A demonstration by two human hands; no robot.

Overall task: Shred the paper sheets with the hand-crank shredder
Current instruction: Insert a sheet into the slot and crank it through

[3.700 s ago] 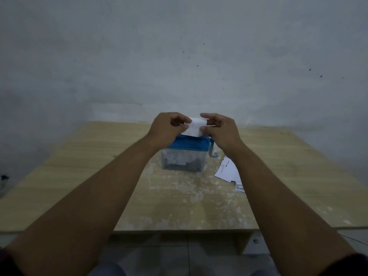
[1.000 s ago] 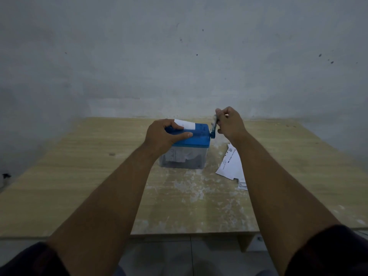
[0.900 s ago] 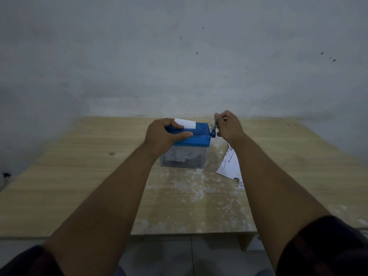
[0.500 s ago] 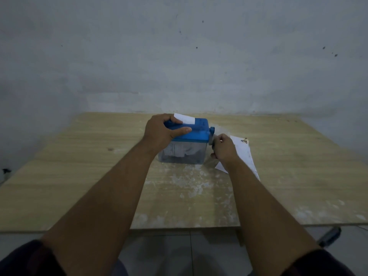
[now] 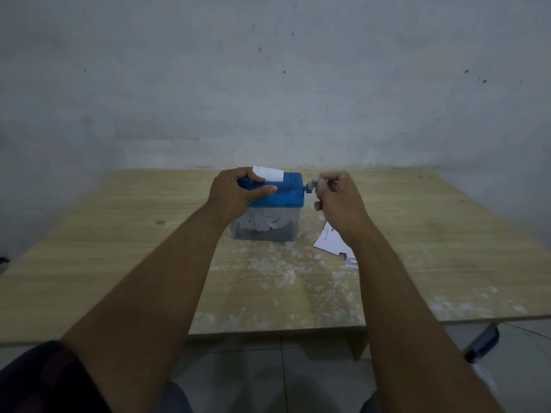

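The worktop (image 5: 119, 263) is carrying the shredder (image 5: 283, 198) near the middle of its far edge. The left grip (image 5: 235, 192) is clamping over the blue lid's left end and steadying it. The right grip (image 5: 337, 201) is pinching the blurred crank (image 5: 311, 184), which is sticking out of the lid's right end, so the turning axis is running left to right. Spare sheets (image 5: 331, 242) are lying just right of the bin. One sheet (image 5: 268, 173) is standing upright in the slot.
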